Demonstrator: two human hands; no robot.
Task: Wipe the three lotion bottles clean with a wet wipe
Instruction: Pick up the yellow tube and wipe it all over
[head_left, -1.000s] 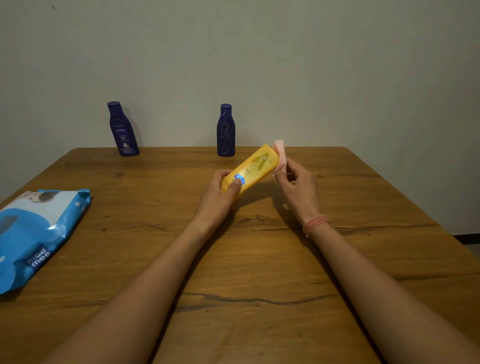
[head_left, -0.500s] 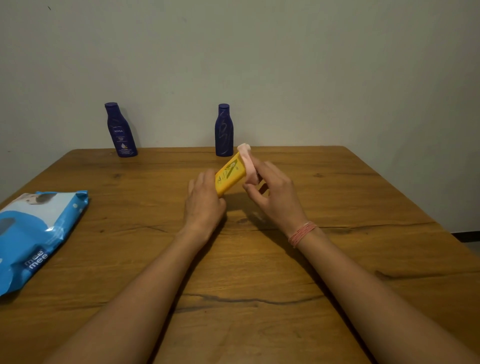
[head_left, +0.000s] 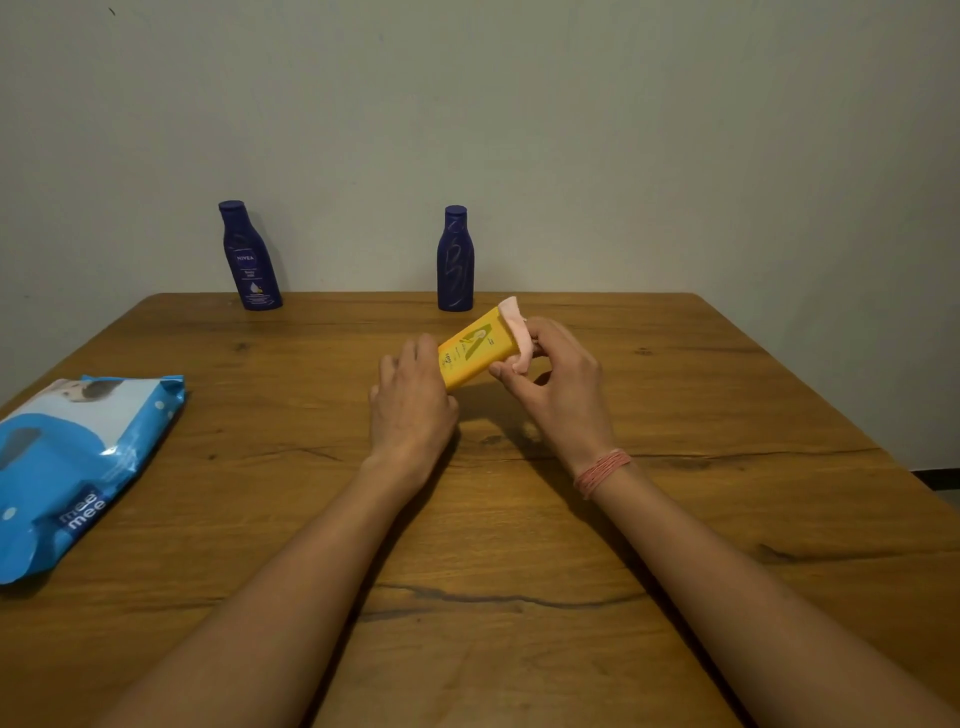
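Holding the yellow bottle (head_left: 475, 349) up over the middle of the table (head_left: 675, 519), a bit nearer the far edge, the person has a hand on each end. The left hand (head_left: 410, 410) has its fingers curled round the low, near end, so that end is hidden. The right hand (head_left: 558, 384) pinches a pink wet wipe (head_left: 517, 332) against the high, far end, with thumb and fingers closed on the wipe.

The bottle is tilted. Its long line runs from the left hand, low and close to the person, up and away to the right hand. The far end points toward the far right corner of the table. The wipe sits right at that far end and folds over it, so most of the yellow side is still bare between the two hands. I think the next rub has to go down along the bottle, from the right hand toward the left hand. The right hand is the one with the wipe, so it should do the sliding while the left hand keeps the bottle steady.

Two dark blue bottles stand up straight at the far edge: the left blue bottle (head_left: 251, 257) and the middle blue bottle (head_left: 455, 260), well apart from each other. No hand is near them. A blue wipes pack (head_left: 78, 467) lies flat by the left edge.
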